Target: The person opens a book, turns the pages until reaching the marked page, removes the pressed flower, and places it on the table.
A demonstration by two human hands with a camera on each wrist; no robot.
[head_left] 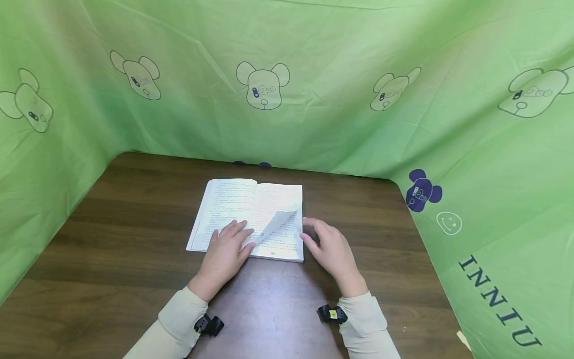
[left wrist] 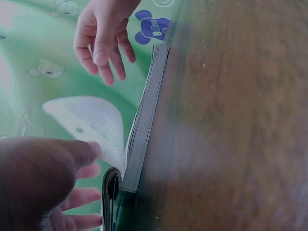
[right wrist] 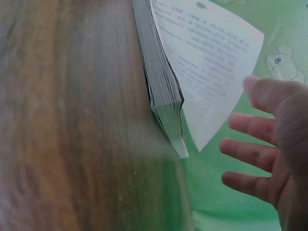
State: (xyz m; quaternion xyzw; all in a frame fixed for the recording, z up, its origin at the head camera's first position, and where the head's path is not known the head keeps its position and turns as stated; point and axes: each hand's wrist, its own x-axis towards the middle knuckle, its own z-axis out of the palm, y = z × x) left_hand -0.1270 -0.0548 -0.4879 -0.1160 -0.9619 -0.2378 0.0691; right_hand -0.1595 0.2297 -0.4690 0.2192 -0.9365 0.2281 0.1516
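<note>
An open book with printed pages lies on the wooden table. One leaf stands partly lifted and curved over the right-hand side. My left hand rests on the lower left page with its fingers spread, the thumb close to the lifted leaf near the spine. Beside the book's right edge is my right hand, fingers loosely bent and nothing in them. The right wrist view shows the raised leaf near the right hand's fingertips; whether they touch I cannot tell.
Brown wooden tabletop surrounds the book. A green curtain with printed bear heads hangs along the back and both sides. Each wrist bears a small black camera, the left one and the right one.
</note>
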